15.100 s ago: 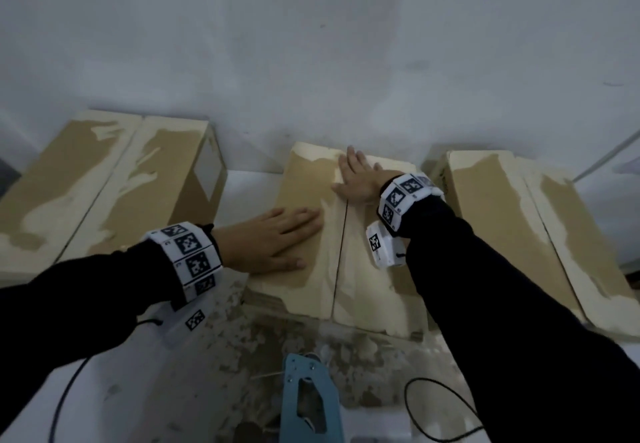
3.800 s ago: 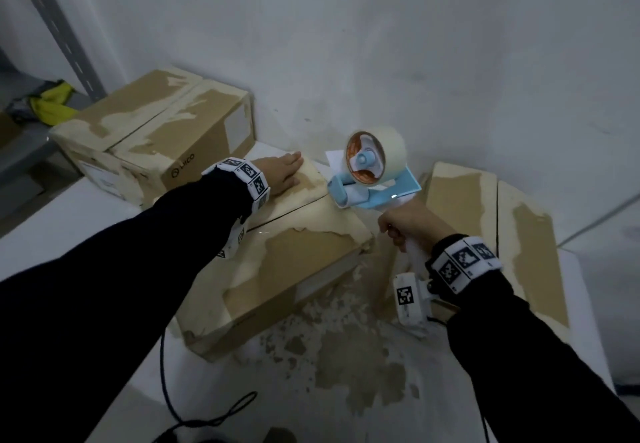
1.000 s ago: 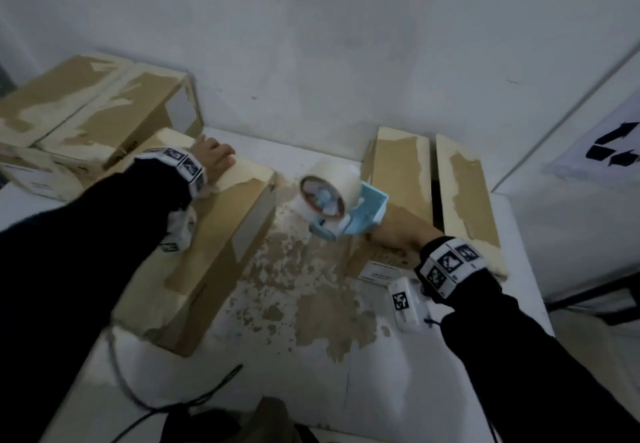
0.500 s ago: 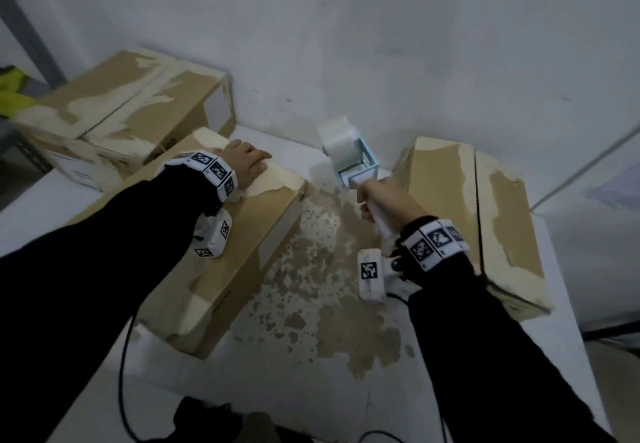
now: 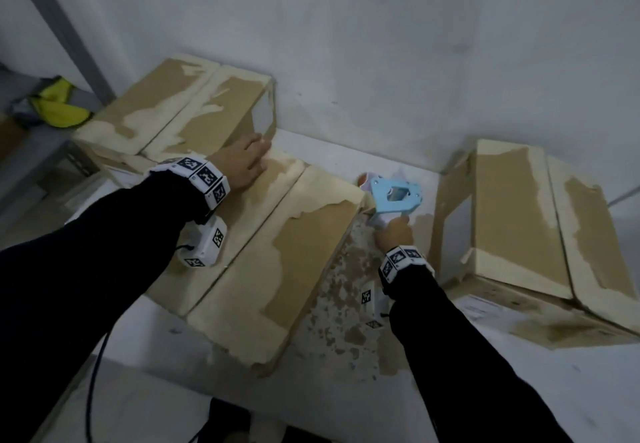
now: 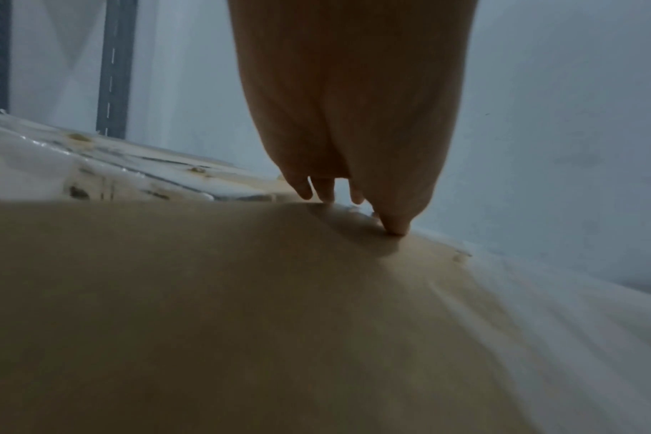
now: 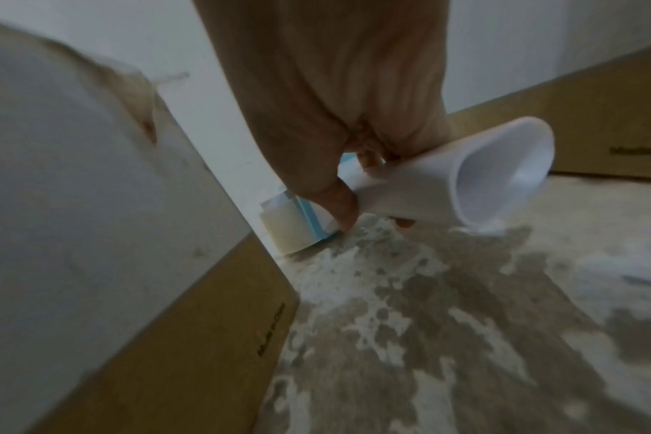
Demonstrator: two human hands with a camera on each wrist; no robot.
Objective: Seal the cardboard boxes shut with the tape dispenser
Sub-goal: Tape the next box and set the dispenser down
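Two hands: right hand [image 5: 394, 234] grips dispenser [image 5: 394, 196], left hand [image 5: 239, 165] flat on box [image 5: 277, 252].

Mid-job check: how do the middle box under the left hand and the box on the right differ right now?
The middle box has the left hand pressing flat on its top near the far corner; the right box is untouched. The tape dispenser, gripped by the right hand, sits at the middle box's far right end, apart from the right box. Both are brown cardboard with flaps closed, whitish scuffing and an untaped centre seam.
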